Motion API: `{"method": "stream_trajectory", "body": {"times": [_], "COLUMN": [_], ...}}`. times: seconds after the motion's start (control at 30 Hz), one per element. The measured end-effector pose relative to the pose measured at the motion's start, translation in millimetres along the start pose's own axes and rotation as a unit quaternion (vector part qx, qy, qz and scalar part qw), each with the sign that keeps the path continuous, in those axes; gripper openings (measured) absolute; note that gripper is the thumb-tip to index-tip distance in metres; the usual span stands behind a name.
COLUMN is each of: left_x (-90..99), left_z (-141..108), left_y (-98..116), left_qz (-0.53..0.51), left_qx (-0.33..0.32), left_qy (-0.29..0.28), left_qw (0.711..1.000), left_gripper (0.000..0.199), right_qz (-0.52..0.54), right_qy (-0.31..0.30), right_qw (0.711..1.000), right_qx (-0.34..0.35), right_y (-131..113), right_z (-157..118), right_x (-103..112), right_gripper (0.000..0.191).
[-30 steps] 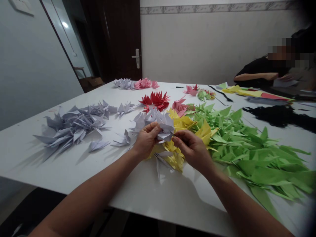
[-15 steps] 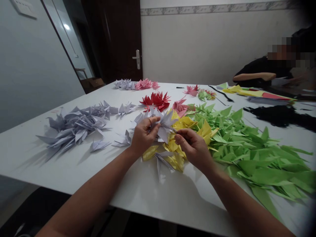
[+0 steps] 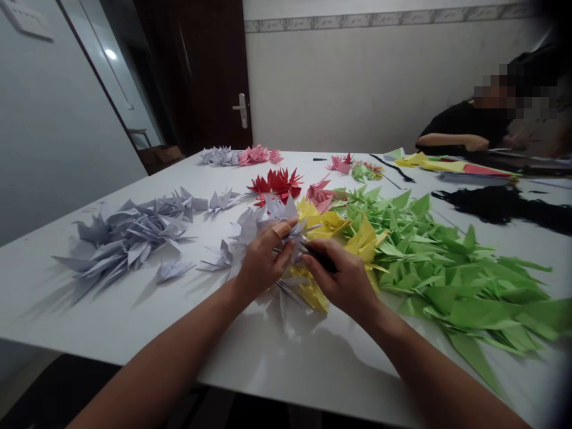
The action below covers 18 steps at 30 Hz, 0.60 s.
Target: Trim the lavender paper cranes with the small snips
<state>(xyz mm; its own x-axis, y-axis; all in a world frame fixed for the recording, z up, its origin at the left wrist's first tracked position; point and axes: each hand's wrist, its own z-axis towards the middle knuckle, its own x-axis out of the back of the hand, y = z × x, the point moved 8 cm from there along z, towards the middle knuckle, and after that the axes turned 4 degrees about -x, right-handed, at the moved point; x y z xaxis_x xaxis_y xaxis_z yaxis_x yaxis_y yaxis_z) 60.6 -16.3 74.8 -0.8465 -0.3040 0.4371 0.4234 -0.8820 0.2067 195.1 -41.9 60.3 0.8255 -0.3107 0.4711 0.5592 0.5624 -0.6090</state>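
Note:
My left hand [image 3: 267,255] is closed, thumb against fingers, on a pale lilac folded paper piece [image 3: 290,211] with pointed tips. Opposite it, my right hand [image 3: 346,277] grips a slim dark tool [image 3: 322,257], whose tip reaches into the folds; its exact kind is hard to make out. More lilac folded pieces lie around and under the left hand. Yellow folded papers [image 3: 328,223] sit just behind and below the right hand, touching a heap of green folded papers [image 3: 447,268]. Both wrists hover over the near part of the white table [image 3: 259,363].
A lilac paper heap [image 3: 134,229] spreads on the left. Red folded papers [image 3: 277,186] and pink ones [image 3: 319,195] stand behind my hands, with a pink cluster [image 3: 257,155] farther back. Black strands [image 3: 500,205] lie at right, near a co-worker's arm [image 3: 451,141].
My hands have drawn closer together and the lilac piece has tilted in them. The dark tool in my right hand now shows plainly. My view has shifted slightly right.

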Motion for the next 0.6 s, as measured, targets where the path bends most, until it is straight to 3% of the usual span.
{"method": "stream_trajectory", "body": {"times": [0.13,0.6], "left_x": [-3.8,-6.5], "left_z": [-1.1,-3.5], "left_y": [10.2,14.3], "left_qz": [-0.012,-0.068], "left_qx": [-0.027,-0.045], "left_qy": [-0.012,-0.035], "left_qw": [0.999,0.996], "left_gripper": [0.039,0.046], "right_qz": [-0.006,-0.017], "right_qy": [-0.006,-0.002], "right_qw": [1.0,0.999], "right_qx": [-0.006,-0.03], "right_y": [3.2,12.5], "right_z": [1.7,5.9], "right_x": [-2.2,-0.1], "right_gripper": [0.013,0.01]}}
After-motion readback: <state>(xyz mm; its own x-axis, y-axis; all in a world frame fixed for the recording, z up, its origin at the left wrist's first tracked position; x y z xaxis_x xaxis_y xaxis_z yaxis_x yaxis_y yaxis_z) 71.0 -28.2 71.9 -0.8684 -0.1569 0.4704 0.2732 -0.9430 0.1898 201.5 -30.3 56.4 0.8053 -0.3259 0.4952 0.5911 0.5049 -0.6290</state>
